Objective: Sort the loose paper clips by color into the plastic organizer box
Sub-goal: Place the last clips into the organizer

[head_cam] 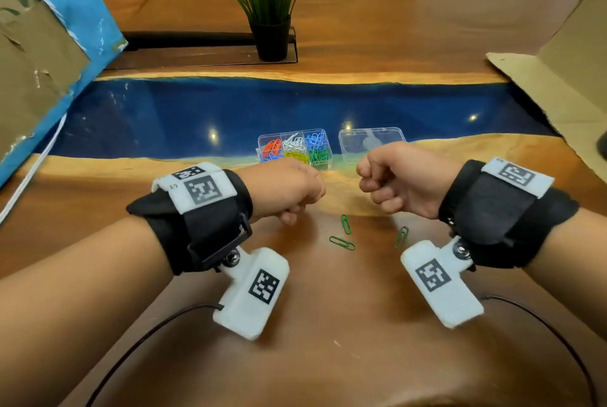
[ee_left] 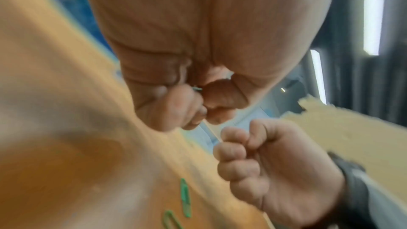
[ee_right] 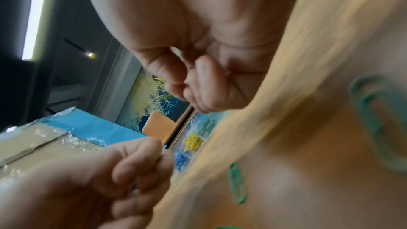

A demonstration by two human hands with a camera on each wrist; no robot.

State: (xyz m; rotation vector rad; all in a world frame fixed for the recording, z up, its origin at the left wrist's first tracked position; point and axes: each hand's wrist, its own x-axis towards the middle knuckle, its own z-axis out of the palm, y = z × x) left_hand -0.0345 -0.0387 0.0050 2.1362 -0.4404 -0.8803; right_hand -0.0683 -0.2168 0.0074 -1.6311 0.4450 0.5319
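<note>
The clear plastic organizer box (head_cam: 260,146) stands open at the blue strip's near edge, holding orange, white, blue, yellow and green clips in separate compartments. Three loose green paper clips (head_cam: 342,242) lie on the wood between my wrists, one nearer the right wrist (head_cam: 401,237). My left hand (head_cam: 295,213) hovers just in front of the box, fingers curled, and in the left wrist view it pinches a small green clip (ee_left: 195,88) that is mostly hidden. My right hand (head_cam: 374,190) is a closed fist beside it, and no clip shows inside it (ee_right: 191,84).
The box's clear lid (head_cam: 372,144) lies to the right of the box. A potted plant (head_cam: 271,12) stands at the back. Cardboard panels flank the table on the left (head_cam: 33,62) and right (head_cam: 558,78). Black cables trail from both wrist cameras across the near wood.
</note>
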